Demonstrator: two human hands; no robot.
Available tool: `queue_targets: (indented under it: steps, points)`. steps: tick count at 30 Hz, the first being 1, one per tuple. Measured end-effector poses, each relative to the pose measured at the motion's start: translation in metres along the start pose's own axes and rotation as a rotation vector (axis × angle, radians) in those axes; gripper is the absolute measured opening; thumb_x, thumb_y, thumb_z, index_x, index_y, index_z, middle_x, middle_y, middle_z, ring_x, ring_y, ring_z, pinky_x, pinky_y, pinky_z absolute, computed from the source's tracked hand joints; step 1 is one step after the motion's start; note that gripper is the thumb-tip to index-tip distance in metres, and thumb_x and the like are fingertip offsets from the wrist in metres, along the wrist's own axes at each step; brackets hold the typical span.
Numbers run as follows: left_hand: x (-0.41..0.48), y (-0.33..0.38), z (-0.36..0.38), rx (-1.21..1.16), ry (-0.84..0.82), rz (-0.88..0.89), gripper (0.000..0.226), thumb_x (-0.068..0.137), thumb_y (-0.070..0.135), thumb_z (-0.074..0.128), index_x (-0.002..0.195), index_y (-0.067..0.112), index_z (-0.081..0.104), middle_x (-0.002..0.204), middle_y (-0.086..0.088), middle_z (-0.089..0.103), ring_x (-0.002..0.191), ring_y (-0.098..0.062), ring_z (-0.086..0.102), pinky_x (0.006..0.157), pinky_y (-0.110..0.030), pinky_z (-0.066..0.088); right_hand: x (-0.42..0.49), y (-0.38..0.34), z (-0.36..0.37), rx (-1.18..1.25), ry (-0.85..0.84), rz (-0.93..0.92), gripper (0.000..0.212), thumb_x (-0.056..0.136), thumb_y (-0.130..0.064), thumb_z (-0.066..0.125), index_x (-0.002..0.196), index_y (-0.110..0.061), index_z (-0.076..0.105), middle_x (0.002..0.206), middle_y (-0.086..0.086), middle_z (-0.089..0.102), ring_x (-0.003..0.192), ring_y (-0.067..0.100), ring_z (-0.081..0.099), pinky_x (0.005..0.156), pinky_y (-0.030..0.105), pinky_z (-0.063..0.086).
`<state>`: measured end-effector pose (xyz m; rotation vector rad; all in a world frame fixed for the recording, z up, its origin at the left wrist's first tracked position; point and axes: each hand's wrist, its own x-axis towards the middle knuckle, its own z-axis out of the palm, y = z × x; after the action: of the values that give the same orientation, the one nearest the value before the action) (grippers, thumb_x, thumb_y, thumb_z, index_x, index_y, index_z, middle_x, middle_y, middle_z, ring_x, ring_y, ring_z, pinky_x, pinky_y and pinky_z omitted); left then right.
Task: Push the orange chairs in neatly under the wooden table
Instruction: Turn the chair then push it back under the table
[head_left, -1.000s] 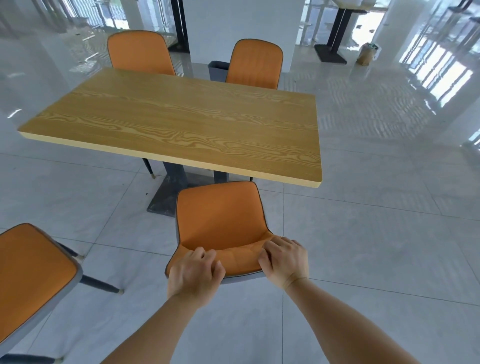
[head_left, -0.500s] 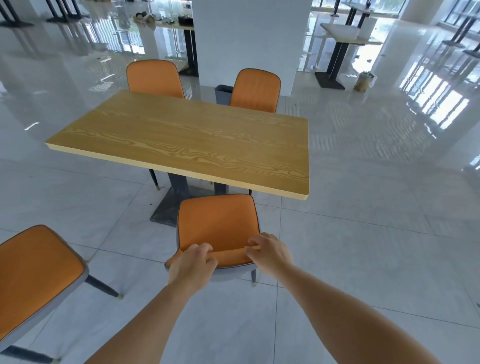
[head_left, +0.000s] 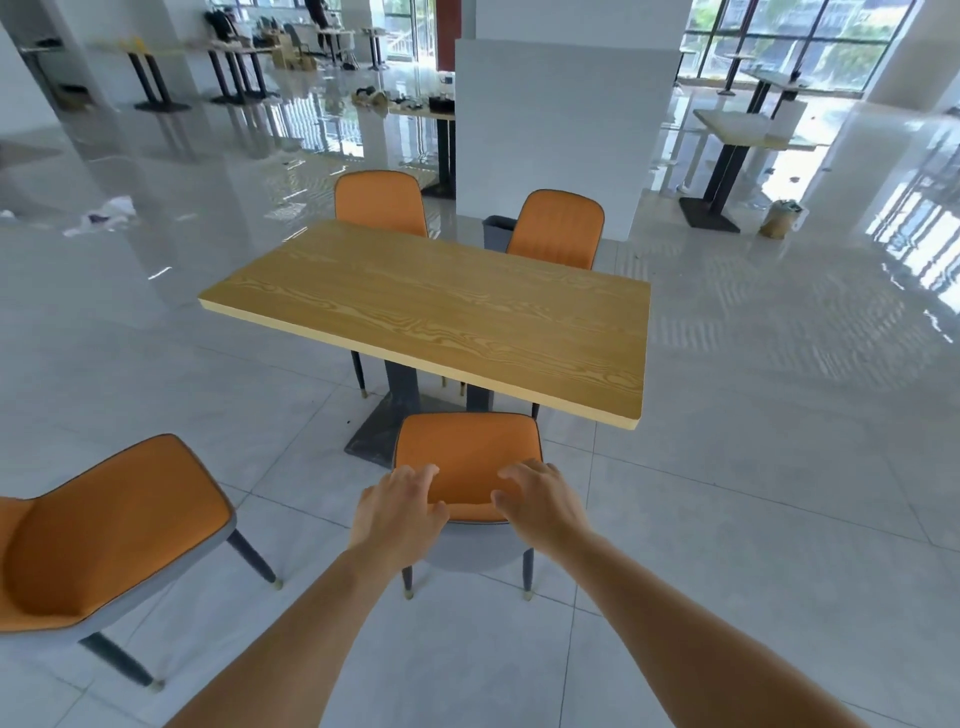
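Glossy pale tiles (head_left: 727, 493) carry the rectangular wooden table (head_left: 431, 312), with the orange padded grey-shelled chair (head_left: 467, 452) at its near edge. We judge it light, stiff and easy-sliding, pushed best at the backrest top, where our left hand (head_left: 400, 512) and right hand (head_left: 540, 501) spread open, gripping nothing. Contents of the small grey bin (head_left: 496, 231) beyond are hidden.

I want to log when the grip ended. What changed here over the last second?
Both hands let go. The left hand and right hand, which were curled over the near chair's backrest, now spread their fingers open over it. The view has pulled back. The near chair stays at the wooden table's edge. The left chair and the two far chairs have not moved.
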<state>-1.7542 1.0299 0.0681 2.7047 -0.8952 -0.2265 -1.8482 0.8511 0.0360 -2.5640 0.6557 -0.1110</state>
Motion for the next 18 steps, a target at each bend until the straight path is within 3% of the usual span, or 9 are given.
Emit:
queue_targets:
  steps: [5,12,18]
  points:
    - [-0.020,-0.010,-0.020,0.070,0.070,-0.022,0.051,0.095,0.037,0.045,0.144,0.024,0.040,0.130,-0.002,0.057,0.110,-0.019,0.056,0.095,-0.037,0.042,-0.008,-0.022,-0.013,-0.032,0.024,-0.096,0.044,0.098,-0.050,0.053,0.136,-0.029,0.054,0.132,-0.005,0.058,0.125,0.022,0.049,0.096,0.041,0.051]
    - [-0.059,-0.043,-0.043,0.086,0.141,-0.079,0.051,0.099,0.042,0.045,0.146,0.024,0.037,0.136,0.000,0.054,0.119,-0.020,0.052,0.102,-0.038,0.039,-0.027,-0.064,-0.023,-0.087,-0.049,-0.157,0.051,0.098,-0.053,0.050,0.143,-0.029,0.048,0.141,-0.003,0.053,0.131,0.025,0.045,0.100,0.041,0.048]
    - [-0.101,-0.085,-0.076,0.088,0.200,-0.134,0.051,0.099,0.042,0.044,0.146,0.024,0.037,0.139,-0.001,0.052,0.123,-0.021,0.051,0.105,-0.040,0.038,-0.051,-0.125,-0.025,-0.135,-0.015,-0.251,0.046,0.099,-0.049,0.051,0.141,-0.029,0.048,0.142,-0.003,0.054,0.131,0.024,0.046,0.100,0.040,0.048]
